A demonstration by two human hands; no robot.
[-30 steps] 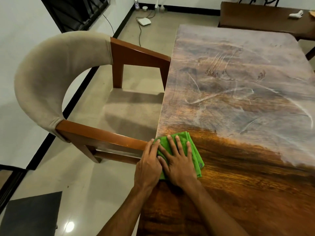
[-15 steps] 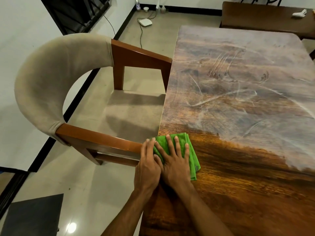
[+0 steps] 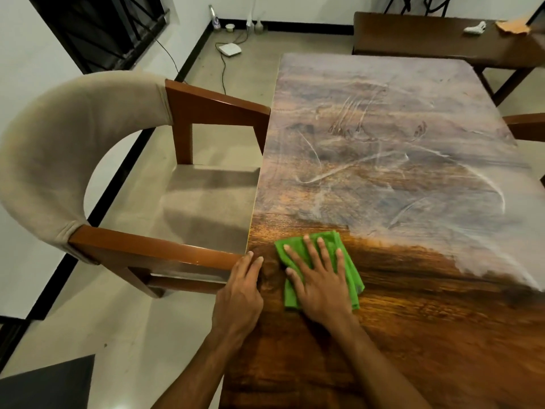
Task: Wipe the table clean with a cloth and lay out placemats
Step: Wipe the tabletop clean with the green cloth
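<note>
Two hands work the near-left corner of a wooden counter (image 3: 427,335). A folded green cloth (image 3: 352,278) lies flat just inside the left edge, on the line where dark, clean-looking wood meets a pale, streaked film (image 3: 413,187) that covers the far part. The right hand (image 3: 320,283) presses down on the cloth, palm flat and fingers spread wide, gripping nothing; cloth shows beyond the fingertips and along the hand's outer side. The left hand (image 3: 240,293) rests flat on the counter's edge just beside the cloth, fingers straight and together. It lies next to the armrest (image 3: 153,246) of an upholstered chair (image 3: 73,149) drawn up to that side.

Judging by the film, most of the wiping lies ahead. Done well, each stroke would carry even pressure under the whole palm and run in overlapping passes into the hazy area. The cloth would be refolded to a fresh face as it loads, with the left hand bracing. No placemats are in view.

Beyond, a second dark counter (image 3: 427,39) holds a white object (image 3: 474,27) and an orange rag (image 3: 511,26). A white box (image 3: 230,49) sits on the floor (image 3: 132,335).
</note>
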